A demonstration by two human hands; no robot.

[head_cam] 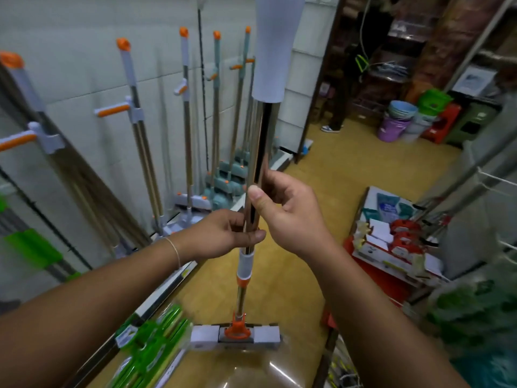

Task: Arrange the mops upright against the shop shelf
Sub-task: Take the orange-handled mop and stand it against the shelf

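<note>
Head view shows a person holding one mop [253,175] straight up in the middle of the picture. Its shiny pole runs from 12 o'clock down to 6 o'clock. The flat grey and orange mop head [235,336] sits low at 6 o'clock, above the yellow floor [321,197]; I cannot tell if it touches the floor. The left hand [221,233] comes in from 8 o'clock and has its fingers and thumb curled round the pole. The right hand [291,211] comes in from 4 o'clock and pinches the pole just above the left hand, thumb in front.

Other mops [187,116] with orange tips stand upright against the pale wall [70,51] at 10 and 11 o'clock. Buckets [397,121] are stacked at 2 o'clock, well apart from the hands.

I think this mop is being carried and is not yet in the row. Next it should go toward 10 o'clock, with its head set down near the other mop heads and its top leaned on the wall. It should go slowly so it does not knock the standing mops over.
</note>
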